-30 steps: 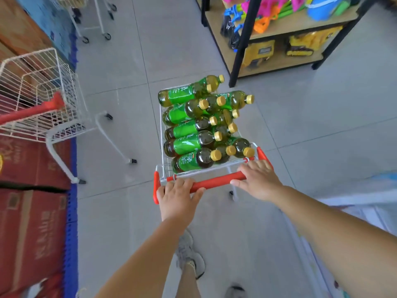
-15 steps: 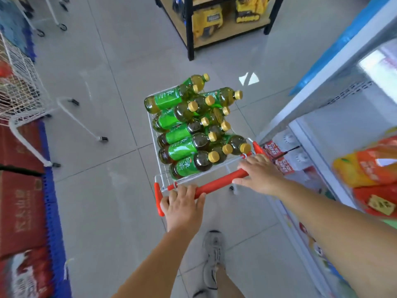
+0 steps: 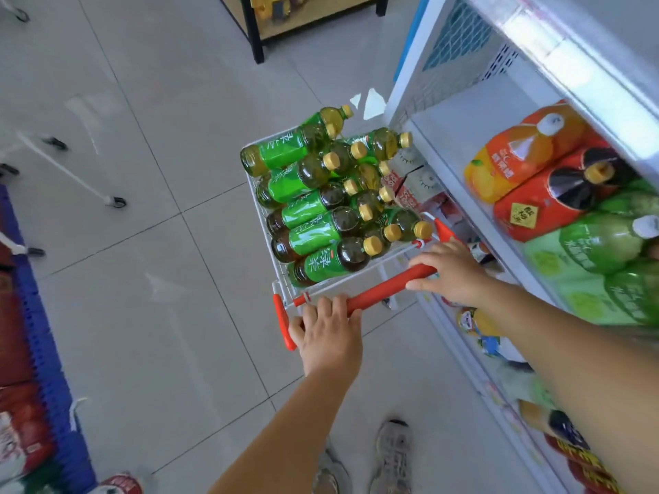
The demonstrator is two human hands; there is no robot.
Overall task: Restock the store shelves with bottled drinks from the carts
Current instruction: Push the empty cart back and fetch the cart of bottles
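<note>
Pale grey floor tiles (image 3: 149, 315) fill the aisle, with a blue pallet (image 3: 42, 344) of red cartons along the left edge and a wooden display rack (image 3: 313, 16) at the far end. On the right stands a white shelf unit (image 3: 463, 112) holding large orange, red and green drink bottles. A small white wire cart (image 3: 281, 283) sits just beside that unit, piled with green tea bottles (image 3: 313, 205) lying flat, long axes across the cart, yellow caps pointing right toward the shelves. The left hand (image 3: 330, 338) has its grip clenched around the red handle bar (image 3: 385, 288) near its left end; the right hand (image 3: 451, 272) grasps the same bar at its right end. Two grey sneakers (image 3: 392, 454) show below.
</note>
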